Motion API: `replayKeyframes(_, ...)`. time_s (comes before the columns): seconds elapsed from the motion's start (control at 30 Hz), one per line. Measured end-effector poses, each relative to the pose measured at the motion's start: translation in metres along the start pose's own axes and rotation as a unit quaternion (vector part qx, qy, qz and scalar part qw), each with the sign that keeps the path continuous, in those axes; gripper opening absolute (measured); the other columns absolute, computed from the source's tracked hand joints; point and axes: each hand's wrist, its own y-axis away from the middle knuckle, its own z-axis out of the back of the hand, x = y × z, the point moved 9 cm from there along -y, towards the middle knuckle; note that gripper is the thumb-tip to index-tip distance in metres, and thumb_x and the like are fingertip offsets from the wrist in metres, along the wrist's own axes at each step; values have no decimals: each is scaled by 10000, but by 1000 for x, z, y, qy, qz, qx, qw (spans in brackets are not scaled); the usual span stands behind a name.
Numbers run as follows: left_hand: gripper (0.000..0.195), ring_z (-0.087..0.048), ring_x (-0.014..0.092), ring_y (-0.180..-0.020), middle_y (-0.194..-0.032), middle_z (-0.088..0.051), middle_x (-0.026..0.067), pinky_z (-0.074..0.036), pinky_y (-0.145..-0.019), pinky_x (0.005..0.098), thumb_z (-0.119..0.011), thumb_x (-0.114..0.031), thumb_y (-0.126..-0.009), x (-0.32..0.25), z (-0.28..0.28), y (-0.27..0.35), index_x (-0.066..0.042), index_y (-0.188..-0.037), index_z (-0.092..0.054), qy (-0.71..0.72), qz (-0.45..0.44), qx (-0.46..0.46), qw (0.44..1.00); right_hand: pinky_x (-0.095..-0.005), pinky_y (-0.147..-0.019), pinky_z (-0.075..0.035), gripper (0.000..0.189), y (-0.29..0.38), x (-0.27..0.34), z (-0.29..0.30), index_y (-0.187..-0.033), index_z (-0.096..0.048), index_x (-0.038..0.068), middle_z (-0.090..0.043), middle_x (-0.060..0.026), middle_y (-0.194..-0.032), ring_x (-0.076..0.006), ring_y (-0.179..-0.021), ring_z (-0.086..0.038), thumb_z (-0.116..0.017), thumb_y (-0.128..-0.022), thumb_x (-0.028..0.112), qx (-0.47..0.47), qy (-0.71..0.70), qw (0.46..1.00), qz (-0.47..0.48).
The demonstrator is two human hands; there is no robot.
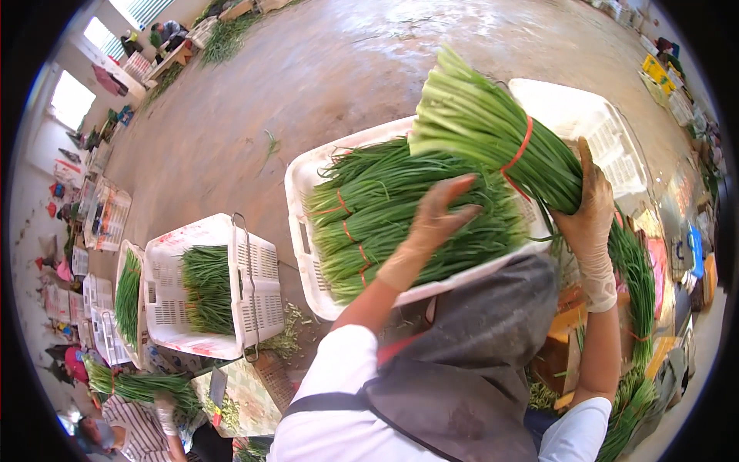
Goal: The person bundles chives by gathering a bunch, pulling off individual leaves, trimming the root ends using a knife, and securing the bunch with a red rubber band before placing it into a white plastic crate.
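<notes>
My right hand [589,199], in a thin translucent glove, grips the leafy end of a large bundle of green chives [482,118]. An orange-red band circles this bundle, and its pale cut ends point up and left. The bundle is held tilted above the right part of a white plastic crate [349,141]. Banded bundles of chives [375,228] lie side by side in that crate. Over them hovers my left hand [441,216], also gloved, with fingers spread and nothing held; whether it touches the leaves I cannot tell.
Another white crate [568,115] stands behind the bundle. On the left, a crate on its side [254,289] contains chives. A co-worker [135,427] sits at lower left by a board with a knife [217,392]. More chives [635,289] hang at the right.
</notes>
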Motion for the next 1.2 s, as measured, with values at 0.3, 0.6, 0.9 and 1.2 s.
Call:
replayKeyframes(0.3,272,-642,368,-943,-993,-691,184,-494,-818,438,-656,-216,-855,210,274,47,-14,-1037,-657,-406,206,-218,863,-441,-903,-445,1038,-56,66,-169,-1478,-398,167,-584,-118,-1078,-309,-994,-570,-855,-545,160,160,-40,977,136)
replayKeyframes(0.6,281,-621,366,-890,-913,-682,173,-464,-826,482,-501,-269,-949,194,216,52,-58,-955,-686,-631,138,-159,746,-393,-848,-471,691,-40,173,-320,-1472,-398,185,-589,-105,-1096,-261,-988,-580,-595,-812,131,84,-46,941,326)
replayKeyframes(0.9,190,-618,356,-883,-926,-676,168,-443,-846,486,-572,-167,-899,170,213,57,-59,-1015,-676,-560,159,-227,781,-375,-943,-442,595,10,202,-427,-1444,-412,96,-571,-118,-1246,-248,-1126,-550,-543,-871,191,133,-26,948,288)
replayKeyframes(1.2,231,-646,378,-841,-927,-685,177,-497,-756,488,-552,-204,-962,141,240,-46,-59,-1104,-663,-529,42,-148,834,-382,-1001,-424,558,15,199,-422,-1429,-436,135,-551,-100,-1280,-248,-1178,-539,-536,-883,201,118,-51,948,292)
